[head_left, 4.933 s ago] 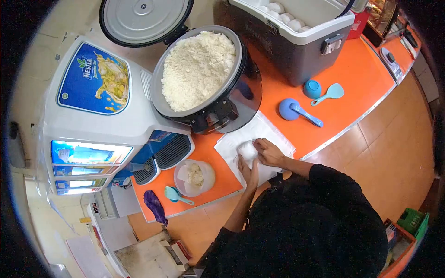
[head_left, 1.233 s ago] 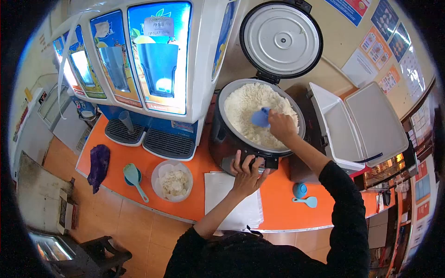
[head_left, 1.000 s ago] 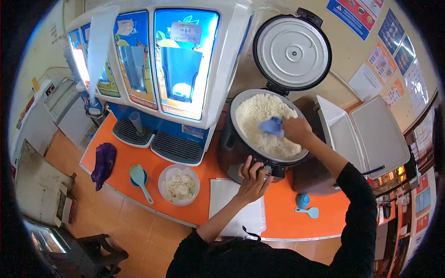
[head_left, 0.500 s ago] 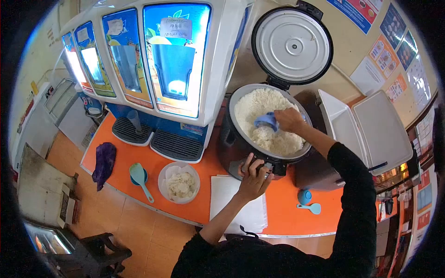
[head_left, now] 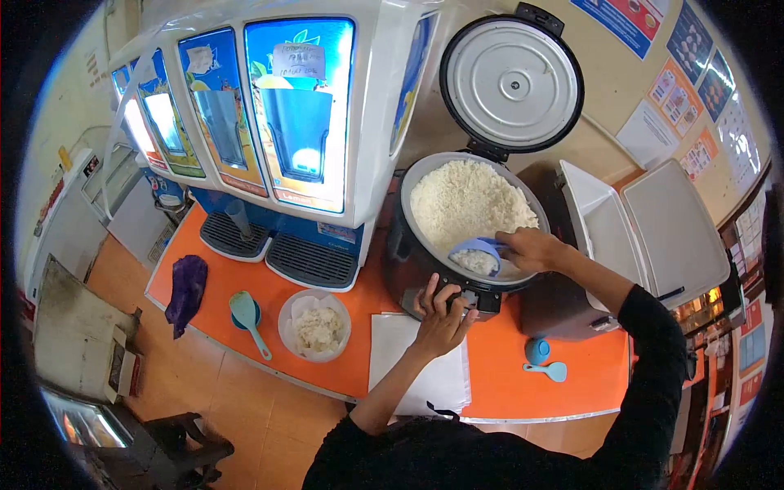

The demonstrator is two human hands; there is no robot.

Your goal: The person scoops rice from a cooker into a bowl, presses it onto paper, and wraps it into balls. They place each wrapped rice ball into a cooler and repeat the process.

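A large rice cooker [head_left: 404,269] stands with its lid [head_left: 514,86] raised, and cooked white rice [head_left: 469,200] fills much of its pot. Inside the pot's near side, my right hand [head_left: 531,249] is closed on the handle of a blue scoop [head_left: 476,245] that holds a portion of rice. My left hand [head_left: 443,318] grips the front of the cooker beside its latch, fingers curled against the body. Left of that hand, a white bowl [head_left: 287,335] with some rice in it sits on the orange table [head_left: 539,400].
A drink dispenser [head_left: 371,98] stands at the left. Near the bowl are a pale green rice paddle [head_left: 249,320] and a purple cloth [head_left: 187,290]. White sheets [head_left: 408,367] lie by my left forearm. To the right are an open cooler box [head_left: 563,286], a blue cup [head_left: 536,351] and a light blue spoon [head_left: 551,371].
My right hand has drawn the scoop toward the near side of the pot, and rice now shows in it. My left hand stays on the cooker's front.
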